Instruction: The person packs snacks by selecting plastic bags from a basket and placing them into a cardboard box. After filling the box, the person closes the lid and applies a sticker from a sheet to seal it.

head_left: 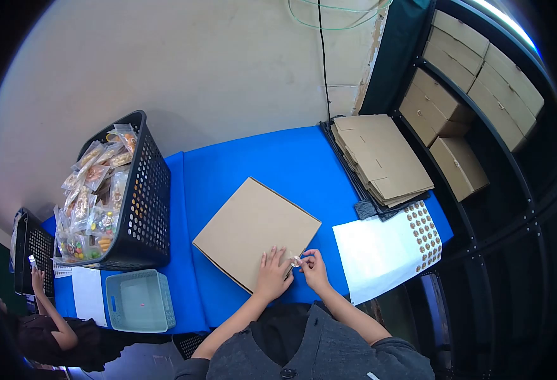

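A closed, flat brown cardboard box (256,221) lies turned at an angle on the blue tablecloth. My left hand (274,277) rests on the lid near its front edge, fingers stretched out. Just to its right, my right hand (314,270) pinches a small round sticker (295,261) at the edge of the box. The sticker looks clear with a brownish middle; its print is too small to read. To the right lies a white sheet (370,253) with rows of round brown stickers.
Flattened cardboard boxes (380,152) are stacked at the back right. Folded boxes fill a black shelf (509,136). On the left stand a black basket (149,215) of bagged snacks and a green-grey tray (139,301). Another person (60,332) works at far left.
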`<state>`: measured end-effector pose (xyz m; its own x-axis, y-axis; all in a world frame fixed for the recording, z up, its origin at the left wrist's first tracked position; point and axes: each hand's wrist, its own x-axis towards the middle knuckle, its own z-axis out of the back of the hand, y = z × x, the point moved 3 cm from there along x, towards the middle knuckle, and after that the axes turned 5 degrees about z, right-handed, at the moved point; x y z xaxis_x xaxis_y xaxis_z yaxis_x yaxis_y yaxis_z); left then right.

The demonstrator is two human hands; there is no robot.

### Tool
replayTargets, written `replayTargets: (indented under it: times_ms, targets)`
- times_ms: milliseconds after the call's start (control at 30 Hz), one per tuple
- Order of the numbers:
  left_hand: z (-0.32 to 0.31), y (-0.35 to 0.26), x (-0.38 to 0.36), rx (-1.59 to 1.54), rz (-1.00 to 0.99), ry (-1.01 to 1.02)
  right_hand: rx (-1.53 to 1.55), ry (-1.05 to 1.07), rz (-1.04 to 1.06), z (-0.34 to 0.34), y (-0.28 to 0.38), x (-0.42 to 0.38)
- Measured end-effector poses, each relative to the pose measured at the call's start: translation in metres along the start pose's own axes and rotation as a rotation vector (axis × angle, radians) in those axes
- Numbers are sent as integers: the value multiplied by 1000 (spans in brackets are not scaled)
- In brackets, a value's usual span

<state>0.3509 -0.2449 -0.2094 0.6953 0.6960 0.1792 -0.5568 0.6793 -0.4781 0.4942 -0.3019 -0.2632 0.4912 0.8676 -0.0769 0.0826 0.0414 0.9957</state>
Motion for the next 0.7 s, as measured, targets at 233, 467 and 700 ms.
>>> replayTargets:
  times_ms: [233, 467, 700]
  targets:
    - [-5, -6, 1, 66, -3, 4, -50, -17, 56, -1, 6, -7]
    - [-24, -11, 10, 128, 22, -18, -28, -10, 27, -1, 7, -10]
    - [-24, -11, 14, 64, 43, -83, -59, -27, 44, -3, 8, -14]
